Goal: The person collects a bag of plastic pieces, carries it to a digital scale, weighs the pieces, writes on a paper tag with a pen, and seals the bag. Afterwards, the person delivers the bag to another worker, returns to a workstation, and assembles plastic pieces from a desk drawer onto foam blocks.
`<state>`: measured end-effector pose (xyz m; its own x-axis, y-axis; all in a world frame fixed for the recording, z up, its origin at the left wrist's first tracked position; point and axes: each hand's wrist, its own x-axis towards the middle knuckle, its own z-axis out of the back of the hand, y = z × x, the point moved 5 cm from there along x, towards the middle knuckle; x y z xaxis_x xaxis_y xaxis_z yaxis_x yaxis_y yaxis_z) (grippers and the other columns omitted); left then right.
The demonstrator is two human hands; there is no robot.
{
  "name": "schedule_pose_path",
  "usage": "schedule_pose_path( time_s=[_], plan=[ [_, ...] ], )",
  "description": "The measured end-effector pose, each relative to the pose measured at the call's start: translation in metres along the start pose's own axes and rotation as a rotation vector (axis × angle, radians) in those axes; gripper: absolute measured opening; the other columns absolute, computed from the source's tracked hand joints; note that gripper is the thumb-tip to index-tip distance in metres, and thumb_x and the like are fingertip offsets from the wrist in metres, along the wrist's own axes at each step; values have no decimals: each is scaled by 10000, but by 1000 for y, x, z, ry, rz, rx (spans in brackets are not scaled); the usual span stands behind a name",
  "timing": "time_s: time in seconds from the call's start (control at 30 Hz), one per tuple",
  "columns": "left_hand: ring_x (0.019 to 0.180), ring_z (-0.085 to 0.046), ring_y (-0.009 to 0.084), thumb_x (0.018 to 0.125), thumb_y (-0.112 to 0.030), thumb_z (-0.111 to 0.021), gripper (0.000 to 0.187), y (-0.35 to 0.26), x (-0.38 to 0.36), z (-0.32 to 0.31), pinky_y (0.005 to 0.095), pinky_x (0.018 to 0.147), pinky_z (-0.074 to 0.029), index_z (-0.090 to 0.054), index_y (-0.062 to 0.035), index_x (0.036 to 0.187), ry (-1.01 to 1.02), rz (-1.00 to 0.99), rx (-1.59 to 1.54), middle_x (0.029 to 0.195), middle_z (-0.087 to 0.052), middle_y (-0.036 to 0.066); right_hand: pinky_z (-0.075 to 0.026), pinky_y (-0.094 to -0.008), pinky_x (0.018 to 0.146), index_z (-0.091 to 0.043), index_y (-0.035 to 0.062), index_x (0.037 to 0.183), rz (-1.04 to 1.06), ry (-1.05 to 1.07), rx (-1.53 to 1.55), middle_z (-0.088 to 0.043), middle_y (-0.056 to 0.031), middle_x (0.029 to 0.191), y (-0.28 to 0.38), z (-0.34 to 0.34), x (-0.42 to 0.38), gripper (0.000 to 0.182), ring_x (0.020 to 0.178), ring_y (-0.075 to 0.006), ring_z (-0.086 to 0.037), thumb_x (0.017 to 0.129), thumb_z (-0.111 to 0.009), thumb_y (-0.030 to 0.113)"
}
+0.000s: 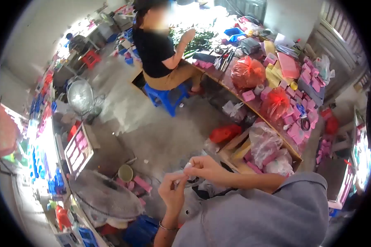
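My left hand [172, 192] is raised in front of my grey shirt, its fingers pinched together. Close against it, my right hand [205, 168] also has its fingertips closed. Between the fingertips of both hands shows a small whitish item [188, 166], too small to name. Beneath the hands lie a grey shape and dark parts that I cannot make out.
A person in a black top [153, 51] sits on a blue stool [165, 99] at a long table [218, 80] with pink blocks and red bags [248, 72]. An open carton [235, 158] stands below it. A fan cage [107, 197] is at lower left.
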<state>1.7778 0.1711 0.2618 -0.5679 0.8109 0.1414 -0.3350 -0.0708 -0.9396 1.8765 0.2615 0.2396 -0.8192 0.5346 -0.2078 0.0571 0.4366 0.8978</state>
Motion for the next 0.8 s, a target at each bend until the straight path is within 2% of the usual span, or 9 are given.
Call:
schedule_pose_path(
  time_s=[0.13, 0.17, 0.23, 0.33, 0.4, 0.47, 0.7, 0.77, 0.8],
  plan=[
    [639, -576, 179, 691, 2, -635, 62, -16, 80, 12, 240, 564, -445, -629, -46, 729, 84, -294, 155, 743, -620, 52, -341, -251, 472, -476, 27, 718, 69, -153, -199, -496, 8, 587, 43, 10, 51, 212, 553, -51, -418, 813, -586, 181],
    [639, -576, 179, 691, 2, -635, 62, -21, 104, 17, 240, 564, -445, -629, -46, 729, 78, -317, 136, 743, -620, 52, -344, -255, 468, -470, 33, 717, 188, -197, -372, -489, -16, 577, 65, 7, 57, 202, 534, -61, -414, 812, -585, 170],
    [629, -571, 211, 683, -5, -627, 51, -51, 134, 29, 268, 550, -453, -622, -41, 719, 101, -787, 178, 745, -619, 46, -354, -275, 452, -470, 45, 717, 400, -294, -586, -477, -83, 566, 105, 2, 71, 178, 487, -96, -438, 807, -585, 148],
    [642, -571, 205, 677, 14, -611, 67, -76, 195, 47, 281, 552, -455, -613, -42, 713, 160, -924, 168, 743, -617, 42, -371, -282, 455, -492, 47, 737, 767, -345, -667, -495, -90, 564, 153, 6, 103, 152, 491, -111, -489, 797, -594, 143],
    [649, -567, 217, 661, 44, -614, 107, -63, 239, 50, 287, 552, -455, -602, -35, 733, 267, -884, 155, 728, -607, 57, -411, -266, 482, -518, 37, 767, 661, -494, -794, -542, -79, 585, 166, 23, 123, 95, 537, -101, -539, 820, -556, 105],
    [644, -557, 226, 660, 56, -613, 121, -21, 278, 42, 286, 571, -451, -588, -19, 752, 342, -724, 63, 687, -582, 59, -426, -235, 483, -530, 46, 742, 599, -851, -374, -579, -39, 585, 161, 60, 137, 139, 549, -102, -549, 857, -458, 76],
    [603, -529, 187, 740, 28, -569, 67, 8, 348, -24, 264, 564, -436, -551, -2, 796, 659, -621, -212, 611, -515, 45, -432, -229, 597, -504, 1, 762, 368, -1010, -255, -548, -33, 661, 120, 91, 197, 218, 626, -82, -526, 901, -416, 143],
    [595, -504, 118, 844, -44, -478, 50, 18, 366, -49, 241, 530, -409, -504, -1, 846, 891, -162, -514, 599, -486, 28, -419, -224, 627, -504, 4, 763, 409, -1031, -174, -534, -38, 704, 120, 105, 217, 230, 667, -76, -505, 904, -415, 162],
    [595, -504, 118, 844, -44, -478, 50, 17, 376, -52, 241, 530, -409, -504, -1, 846, 902, -164, -517, 599, -486, 28, -406, -220, 658, -504, 7, 765, 456, -1025, -98, -521, -43, 746, 121, 115, 228, 242, 708, -70, -484, 907, -414, 182]
  ],
)
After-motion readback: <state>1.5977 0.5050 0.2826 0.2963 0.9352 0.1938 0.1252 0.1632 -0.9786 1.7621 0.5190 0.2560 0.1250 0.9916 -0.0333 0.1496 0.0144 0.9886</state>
